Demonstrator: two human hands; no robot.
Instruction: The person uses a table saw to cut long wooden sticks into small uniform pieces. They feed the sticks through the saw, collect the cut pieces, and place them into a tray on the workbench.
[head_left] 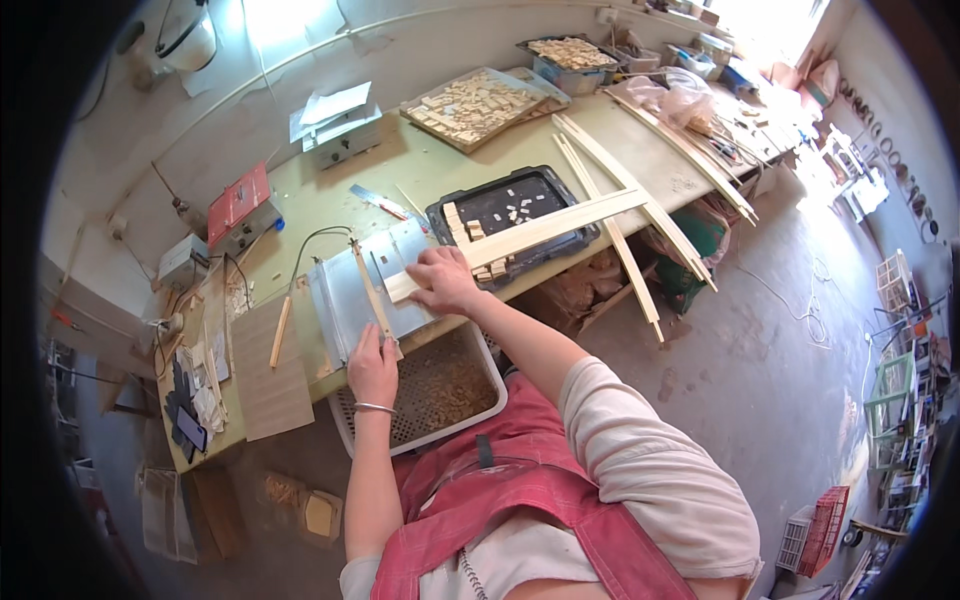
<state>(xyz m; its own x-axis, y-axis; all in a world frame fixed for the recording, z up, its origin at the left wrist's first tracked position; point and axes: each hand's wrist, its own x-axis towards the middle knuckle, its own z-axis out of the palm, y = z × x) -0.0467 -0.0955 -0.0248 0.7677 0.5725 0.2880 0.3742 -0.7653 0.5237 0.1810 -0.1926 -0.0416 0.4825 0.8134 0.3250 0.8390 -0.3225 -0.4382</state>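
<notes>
Gripping flat wooden strip (535, 233): right fingers (424, 275); left fingers (370, 343) at smooth metal plate (336, 290), hold unclear.

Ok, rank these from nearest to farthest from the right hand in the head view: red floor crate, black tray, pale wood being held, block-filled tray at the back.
From the right hand:
1. Pale wood: in its grasp.
2. Black tray: just beyond, to the right.
3. Block-filled tray: back of the table.
4. Red floor crate: far right.
</notes>
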